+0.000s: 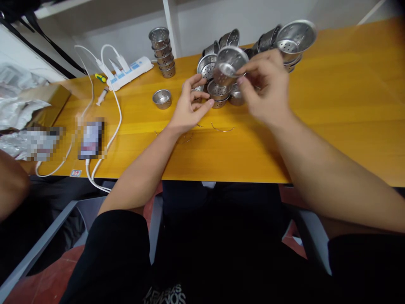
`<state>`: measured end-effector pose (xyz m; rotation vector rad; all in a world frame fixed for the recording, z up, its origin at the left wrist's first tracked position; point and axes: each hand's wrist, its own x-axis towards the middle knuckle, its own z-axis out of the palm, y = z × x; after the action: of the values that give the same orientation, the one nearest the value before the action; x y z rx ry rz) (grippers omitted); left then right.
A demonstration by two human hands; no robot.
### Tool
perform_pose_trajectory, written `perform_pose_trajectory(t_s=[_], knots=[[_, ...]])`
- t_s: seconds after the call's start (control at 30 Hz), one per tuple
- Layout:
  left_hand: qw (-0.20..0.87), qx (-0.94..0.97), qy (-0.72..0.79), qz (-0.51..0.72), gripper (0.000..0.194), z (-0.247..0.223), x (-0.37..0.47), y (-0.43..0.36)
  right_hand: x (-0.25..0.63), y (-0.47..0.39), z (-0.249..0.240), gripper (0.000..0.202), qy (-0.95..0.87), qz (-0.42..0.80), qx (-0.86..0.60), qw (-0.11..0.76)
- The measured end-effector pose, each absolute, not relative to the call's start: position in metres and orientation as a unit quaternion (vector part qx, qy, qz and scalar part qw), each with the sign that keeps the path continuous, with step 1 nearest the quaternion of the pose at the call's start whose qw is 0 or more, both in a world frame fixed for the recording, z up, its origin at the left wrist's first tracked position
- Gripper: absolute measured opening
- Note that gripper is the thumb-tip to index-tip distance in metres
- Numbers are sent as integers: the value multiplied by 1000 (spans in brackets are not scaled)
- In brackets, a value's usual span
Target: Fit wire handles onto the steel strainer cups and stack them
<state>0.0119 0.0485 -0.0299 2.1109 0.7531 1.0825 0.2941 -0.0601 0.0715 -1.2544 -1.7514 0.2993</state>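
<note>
Between thumb and fingers, my right hand [267, 84] pinches the rim of a perforated metal cup [229, 63], tilted and slightly blurred. That cup hangs just above another metal cup [218, 90] in the cluster. My left hand [191, 105] is beside the cluster's left side, fingers apart and curved, holding nothing visible. More metal cups [207, 66] lie tilted behind. A single cup [162, 99] stands to the left, and an upright stack of cups [163, 52] is behind it. Further cups [295, 38] sit behind my right hand, which partly hides them.
Thin curved wires [223, 129] lie on the wooden table [228, 160]. At left are a phone [91, 140], white cables, a power strip [131, 72], a syringe [102, 96] and plastic bags [19, 109]. Another person's arm [11, 185] is at the left edge.
</note>
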Motion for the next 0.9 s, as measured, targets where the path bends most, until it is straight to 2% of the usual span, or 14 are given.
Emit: perform_pose_trajectory(t_s=[0.1, 0.2, 0.4, 0.6, 0.9], knots=[[329, 781, 310, 431, 113, -20, 12, 47, 306, -50, 69, 36, -669, 67, -541, 505], [329, 778, 320, 429, 111, -12, 12, 43, 316, -44, 65, 39, -652, 66, -560, 507], [308, 785, 315, 435, 116, -15, 8, 44, 315, -44, 65, 33, -671, 63, -577, 461], [314, 778, 319, 442, 108, -22, 6, 51, 318, -49, 74, 22, -662, 66, -603, 440], [310, 789, 306, 433, 111, -20, 7, 50, 323, -47, 72, 10, -701, 66, -625, 336]])
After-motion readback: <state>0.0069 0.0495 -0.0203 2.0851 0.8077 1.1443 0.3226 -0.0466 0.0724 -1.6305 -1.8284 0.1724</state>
